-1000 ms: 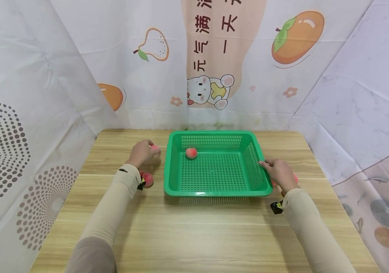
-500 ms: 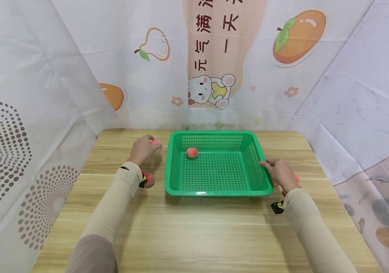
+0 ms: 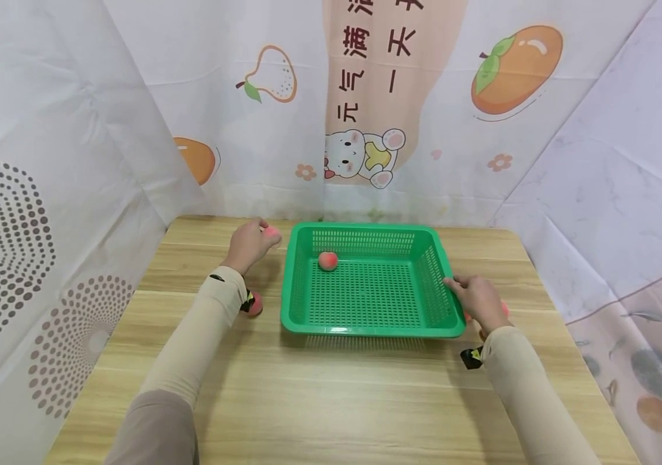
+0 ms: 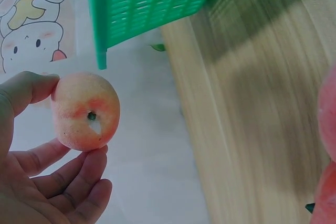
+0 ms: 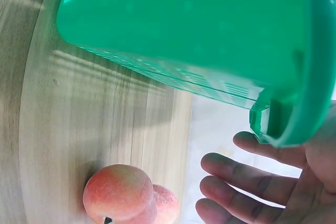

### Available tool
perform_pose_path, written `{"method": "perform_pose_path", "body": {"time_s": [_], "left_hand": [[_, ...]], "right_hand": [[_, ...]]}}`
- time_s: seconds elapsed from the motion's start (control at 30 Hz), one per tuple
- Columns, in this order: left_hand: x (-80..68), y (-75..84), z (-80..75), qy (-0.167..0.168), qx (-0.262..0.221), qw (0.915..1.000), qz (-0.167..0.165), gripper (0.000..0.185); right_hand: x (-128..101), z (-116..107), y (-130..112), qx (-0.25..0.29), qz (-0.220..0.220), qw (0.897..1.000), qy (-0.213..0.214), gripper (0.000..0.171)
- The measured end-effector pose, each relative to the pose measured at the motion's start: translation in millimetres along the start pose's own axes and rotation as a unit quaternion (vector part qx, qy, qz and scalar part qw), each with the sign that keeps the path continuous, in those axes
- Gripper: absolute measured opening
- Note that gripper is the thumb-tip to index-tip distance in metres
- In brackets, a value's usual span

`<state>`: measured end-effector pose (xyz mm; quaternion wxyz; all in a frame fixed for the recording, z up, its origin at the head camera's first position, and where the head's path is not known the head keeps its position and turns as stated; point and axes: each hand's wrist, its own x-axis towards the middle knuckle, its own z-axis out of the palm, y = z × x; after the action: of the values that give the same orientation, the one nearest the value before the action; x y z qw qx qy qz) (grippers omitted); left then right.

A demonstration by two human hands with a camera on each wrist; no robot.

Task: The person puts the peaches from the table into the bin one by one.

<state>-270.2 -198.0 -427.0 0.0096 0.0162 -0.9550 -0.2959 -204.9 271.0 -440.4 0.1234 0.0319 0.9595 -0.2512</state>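
Risk of drop: left hand [image 3: 247, 245] pinches a peach [image 4: 85, 110] in its fingertips only, lifted just left of the green basket [image 3: 449, 300]; it may slip. Right hand [image 3: 478, 299], fingers relaxed, steadies the basket's right rim; slack contact lets it slide.

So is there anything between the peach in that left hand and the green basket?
Nothing visible: the left hand holds the peach just beside the basket, whose open top has only one peach inside.
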Motion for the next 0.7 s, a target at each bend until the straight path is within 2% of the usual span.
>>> {"method": "perform_pose_path", "body": {"time_s": [0.7], "left_hand": [[0.7,27.9,0.2,0.013,-0.053,0.9985,0.007,0.046]], "right_hand": [[-1,-1,-3,-0.007,-0.004,1.000,0.000,0.064]]}}
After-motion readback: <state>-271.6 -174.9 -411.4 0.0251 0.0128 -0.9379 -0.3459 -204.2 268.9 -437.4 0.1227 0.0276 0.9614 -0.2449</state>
